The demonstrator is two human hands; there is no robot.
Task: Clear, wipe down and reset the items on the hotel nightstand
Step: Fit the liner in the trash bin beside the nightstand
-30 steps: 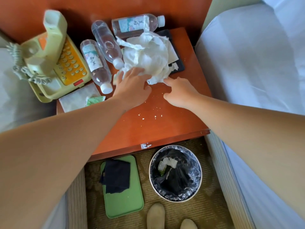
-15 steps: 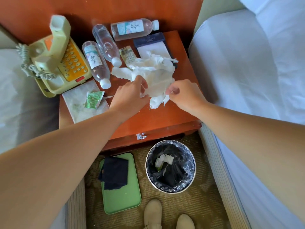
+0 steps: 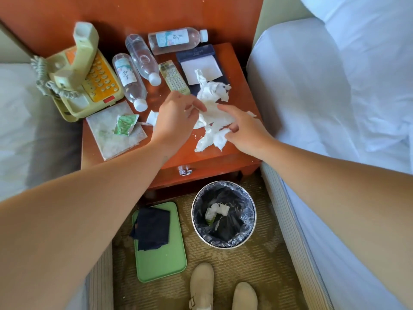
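Carpet (image 3: 257,265) covers the floor between two white beds, one to the left (image 3: 17,119) of the nightstand (image 3: 212,158) and one to its right (image 3: 324,86). On the floor in front of the nightstand lie one green tray (image 3: 161,265) with one dark cloth (image 3: 152,229) on it, and, beside the tray, one lined bin (image 3: 250,229) with some scraps in it. Two beige shoes (image 3: 201,285) (image 3: 244,296) stand nearer the camera than both.

One yellowed telephone (image 3: 89,79) sits on the nightstand's back left part. One pale tile (image 3: 107,139) lies at the front left, with one green packet (image 3: 125,127) on it. One dark notepad holder (image 3: 201,63) lies at the back right. Three clear bottles lie on their sides: two (image 3: 129,79) (image 3: 143,58) next to the telephone, and one (image 3: 176,40) across the back edge. One remote (image 3: 173,77) lies between the bottles and the notepad holder.

One crumpled tissue (image 3: 212,117) is spread over the nightstand's front right part, reaching up onto the notepad holder. The left hand (image 3: 176,117) pinches its left edge with bent fingers. The right hand (image 3: 243,128) grasps its lower right part with curled fingers, the index finger stretched out on top. One small torn scrap (image 3: 153,117) lies just left of the left hand.
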